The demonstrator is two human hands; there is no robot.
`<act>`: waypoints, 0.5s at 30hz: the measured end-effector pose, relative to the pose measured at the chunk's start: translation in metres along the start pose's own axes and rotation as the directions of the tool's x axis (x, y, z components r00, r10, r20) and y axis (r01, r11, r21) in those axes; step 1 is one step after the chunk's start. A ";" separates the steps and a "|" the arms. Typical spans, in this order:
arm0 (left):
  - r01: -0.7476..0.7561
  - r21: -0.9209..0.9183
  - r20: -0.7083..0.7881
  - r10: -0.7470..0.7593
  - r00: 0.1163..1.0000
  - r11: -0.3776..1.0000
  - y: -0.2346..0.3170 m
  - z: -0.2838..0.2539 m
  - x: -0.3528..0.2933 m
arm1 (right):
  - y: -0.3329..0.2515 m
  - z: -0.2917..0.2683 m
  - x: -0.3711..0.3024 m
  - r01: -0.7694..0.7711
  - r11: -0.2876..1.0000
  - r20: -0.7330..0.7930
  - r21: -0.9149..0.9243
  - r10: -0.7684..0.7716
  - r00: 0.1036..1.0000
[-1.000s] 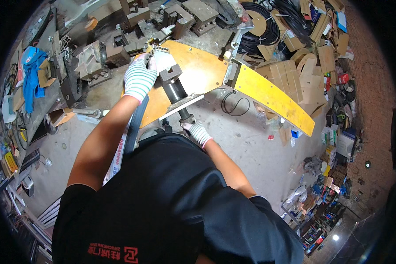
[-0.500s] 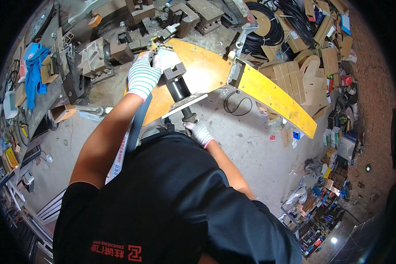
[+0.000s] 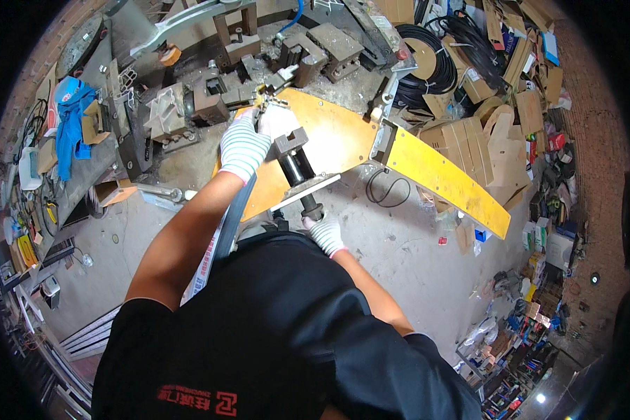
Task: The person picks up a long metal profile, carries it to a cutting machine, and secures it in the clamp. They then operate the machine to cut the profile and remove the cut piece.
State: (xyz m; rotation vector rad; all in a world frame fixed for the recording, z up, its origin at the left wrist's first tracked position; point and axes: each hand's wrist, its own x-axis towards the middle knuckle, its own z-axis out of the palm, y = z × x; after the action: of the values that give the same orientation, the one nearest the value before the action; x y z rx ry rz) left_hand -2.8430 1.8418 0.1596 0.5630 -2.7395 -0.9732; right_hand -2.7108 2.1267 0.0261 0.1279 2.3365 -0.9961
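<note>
My left hand (image 3: 245, 145), in a white glove with green stripes, lies closed over the far end of a long dark grey profile (image 3: 229, 218). Its fingertips reach a small metal fixture (image 3: 271, 100) on the bench and are partly hidden. The profile slopes back toward my body, with printed white film along its side. Beside this hand, a black cylinder (image 3: 299, 168) with a notched steel block at its top passes through a plate over the tan wooden board (image 3: 329, 126). My right hand (image 3: 324, 234), gloved alike, is closed around the grey knob (image 3: 313, 212) at the cylinder's near end.
A yellow perforated arm (image 3: 448, 178) extends right from the board, above the grey floor. Heavy steel blocks (image 3: 171, 115) crowd the bench at the back left. Black cable coils (image 3: 416, 91) and cardboard (image 3: 458, 143) lie at the right. A blue cloth (image 3: 73, 126) hangs far left.
The whole view has shifted, so the bench, board and both hands sit lower and slightly farther right. Both hands keep their places on the profile and the knob.
</note>
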 end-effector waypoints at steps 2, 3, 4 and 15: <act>-0.012 0.022 -0.002 0.012 1.000 1.000 -0.002 0.002 0.000 | 0.000 0.000 0.000 -0.084 0.990 0.013 0.110 0.083 0.996; -0.005 0.025 0.006 0.005 1.000 1.000 -0.003 0.003 0.000 | 0.000 0.001 -0.001 -0.115 0.950 0.109 0.291 0.087 0.990; -0.009 0.032 0.002 0.009 1.000 0.999 -0.003 0.004 0.000 | 0.000 0.001 0.000 -0.212 0.878 0.222 0.429 0.125 0.967; 0.038 -0.017 0.061 -0.037 0.997 0.999 0.005 -0.005 0.000 | -0.002 0.005 -0.001 -0.439 0.598 0.422 0.670 0.180 0.889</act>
State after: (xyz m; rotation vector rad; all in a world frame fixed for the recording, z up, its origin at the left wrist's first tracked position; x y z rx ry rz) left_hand -2.8432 1.8420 0.1663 0.5935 -2.7794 -1.0401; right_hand -2.7083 2.1222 0.0253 0.6435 1.3973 -1.6047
